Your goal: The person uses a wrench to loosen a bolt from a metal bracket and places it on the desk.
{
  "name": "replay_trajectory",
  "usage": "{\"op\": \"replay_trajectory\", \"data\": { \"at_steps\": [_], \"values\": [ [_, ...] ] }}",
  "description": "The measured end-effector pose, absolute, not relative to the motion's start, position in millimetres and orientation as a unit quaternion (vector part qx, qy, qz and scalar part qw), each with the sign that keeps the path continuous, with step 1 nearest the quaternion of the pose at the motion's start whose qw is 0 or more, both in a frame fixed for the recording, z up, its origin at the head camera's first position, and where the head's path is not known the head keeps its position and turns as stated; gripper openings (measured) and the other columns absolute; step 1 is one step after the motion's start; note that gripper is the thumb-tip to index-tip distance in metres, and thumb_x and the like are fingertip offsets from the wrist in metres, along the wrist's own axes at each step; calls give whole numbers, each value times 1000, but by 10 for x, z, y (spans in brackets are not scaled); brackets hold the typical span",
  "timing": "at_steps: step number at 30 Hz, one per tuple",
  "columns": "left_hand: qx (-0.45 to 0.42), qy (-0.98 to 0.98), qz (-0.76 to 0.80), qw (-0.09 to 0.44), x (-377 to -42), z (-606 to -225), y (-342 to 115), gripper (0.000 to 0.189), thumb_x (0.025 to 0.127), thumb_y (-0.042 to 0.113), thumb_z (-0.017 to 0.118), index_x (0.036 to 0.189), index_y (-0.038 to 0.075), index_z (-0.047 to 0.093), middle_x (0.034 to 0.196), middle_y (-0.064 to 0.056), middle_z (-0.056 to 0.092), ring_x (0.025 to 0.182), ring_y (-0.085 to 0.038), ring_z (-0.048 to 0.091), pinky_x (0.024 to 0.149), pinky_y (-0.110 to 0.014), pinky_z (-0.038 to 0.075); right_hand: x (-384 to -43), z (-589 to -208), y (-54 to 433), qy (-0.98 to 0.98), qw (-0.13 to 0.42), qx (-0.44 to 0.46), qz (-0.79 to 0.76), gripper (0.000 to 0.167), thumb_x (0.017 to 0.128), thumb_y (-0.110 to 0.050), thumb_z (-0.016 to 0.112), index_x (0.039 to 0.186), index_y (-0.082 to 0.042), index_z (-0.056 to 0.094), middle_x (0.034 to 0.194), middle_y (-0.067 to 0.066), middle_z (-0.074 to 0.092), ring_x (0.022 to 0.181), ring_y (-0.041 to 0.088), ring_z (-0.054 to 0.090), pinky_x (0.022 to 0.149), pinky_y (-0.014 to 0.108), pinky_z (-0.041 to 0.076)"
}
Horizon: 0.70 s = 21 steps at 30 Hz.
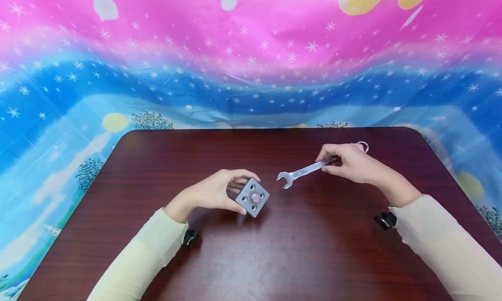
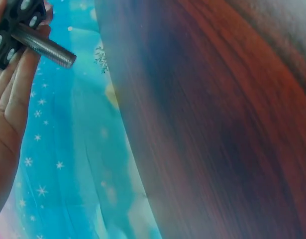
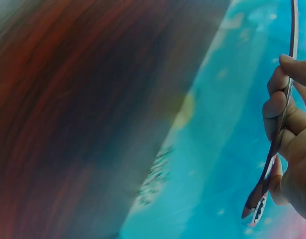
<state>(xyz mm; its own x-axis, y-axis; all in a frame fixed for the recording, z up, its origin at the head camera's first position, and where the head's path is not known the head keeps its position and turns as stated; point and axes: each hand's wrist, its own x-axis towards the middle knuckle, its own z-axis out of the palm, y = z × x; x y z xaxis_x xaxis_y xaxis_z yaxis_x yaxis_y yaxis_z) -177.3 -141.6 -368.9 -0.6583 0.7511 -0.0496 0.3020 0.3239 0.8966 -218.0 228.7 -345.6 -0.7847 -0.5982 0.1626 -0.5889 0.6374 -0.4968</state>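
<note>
My left hand (image 1: pixel 213 190) grips a square grey metal plate (image 1: pixel 248 207) by its edges, thumb at the near side and fingers at the far side. Several holes surround a bolt (image 1: pixel 256 198) at the plate's centre. In the left wrist view the bolt's threaded shank (image 2: pixel 46 46) juts out from the plate. My right hand (image 1: pixel 354 164) pinches a silver combination wrench (image 1: pixel 307 169) by its handle. The wrench's open end points left toward the plate, a short gap apart from it, while its ring end shows beyond the fingers, also visible in the right wrist view.
Both hands are over a dark reddish-brown wooden table (image 1: pixel 306 257) with rounded far corners. A pink and blue snowflake-patterned cloth (image 1: pixel 251 65) hangs behind and beside it. Black wrist cameras are strapped beneath both cream sleeves (image 1: pixel 145 248).
</note>
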Motion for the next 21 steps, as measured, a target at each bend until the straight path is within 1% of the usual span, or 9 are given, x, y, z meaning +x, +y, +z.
{"op": "replay_trajectory", "data": {
  "at_steps": [1, 4, 6, 8, 12, 17, 21],
  "values": [
    [334, 783, 471, 233, -1779, -3686, -1419, 72, 74, 8, 87, 137, 8, 53, 119, -9, 70, 102, -15, 69, 91, -27, 58, -2201, -3476, 2322, 911, 9, -318, -262, 20, 83, -4, 78, 95, -19, 70, 87, -5, 73, 78, 4, 61, 69, 25, 45],
    [324, 791, 469, 222, -1787, -3669, -1430, 71, 73, 9, 88, 136, 9, 54, 118, -8, 70, 100, -15, 69, 88, -27, 59, -2277, -3555, 2425, 930, 23, -283, -233, 18, 84, -7, 78, 94, -20, 71, 87, -6, 75, 77, 8, 59, 76, 34, 34],
    [326, 793, 469, 213, -1788, -3657, -1435, 70, 73, 8, 88, 135, 11, 55, 119, -8, 70, 98, -15, 69, 87, -28, 60, -2332, -3612, 2483, 939, 34, -265, -215, 16, 85, -9, 78, 94, -21, 71, 86, -8, 75, 76, 10, 56, 76, 37, 27],
    [330, 793, 471, 202, -1785, -3650, -1443, 70, 73, 7, 87, 136, 13, 55, 121, -7, 69, 97, -15, 69, 86, -29, 60, -2387, -3661, 2527, 945, 40, -253, -203, 16, 84, -10, 78, 93, -22, 71, 84, -8, 74, 76, 11, 56, 74, 38, 24],
    [333, 786, 487, 188, -1791, -3649, -1449, 72, 73, 2, 86, 137, 13, 55, 124, -7, 68, 95, -16, 69, 86, -32, 60, -2487, -3739, 2586, 949, 44, -241, -197, 15, 84, -9, 77, 92, -20, 72, 83, -7, 74, 77, 15, 58, 73, 40, 26],
    [317, 779, 515, 166, -1804, -3669, -1427, 69, 74, 0, 85, 135, 12, 55, 122, -7, 68, 93, -19, 69, 85, -33, 61, -2596, -3833, 2612, 951, 50, -234, -194, 13, 85, -9, 75, 94, -18, 72, 85, -4, 75, 82, 19, 62, 73, 42, 29],
    [297, 788, 523, 131, -1802, -3705, -1394, 70, 73, 1, 85, 134, 17, 55, 126, -3, 66, 101, -18, 67, 88, -36, 60, -2646, -3894, 2617, 952, 61, -229, -194, 11, 87, -10, 74, 94, -19, 72, 83, -5, 72, 81, 16, 60, 72, 39, 29]
  ]
}}
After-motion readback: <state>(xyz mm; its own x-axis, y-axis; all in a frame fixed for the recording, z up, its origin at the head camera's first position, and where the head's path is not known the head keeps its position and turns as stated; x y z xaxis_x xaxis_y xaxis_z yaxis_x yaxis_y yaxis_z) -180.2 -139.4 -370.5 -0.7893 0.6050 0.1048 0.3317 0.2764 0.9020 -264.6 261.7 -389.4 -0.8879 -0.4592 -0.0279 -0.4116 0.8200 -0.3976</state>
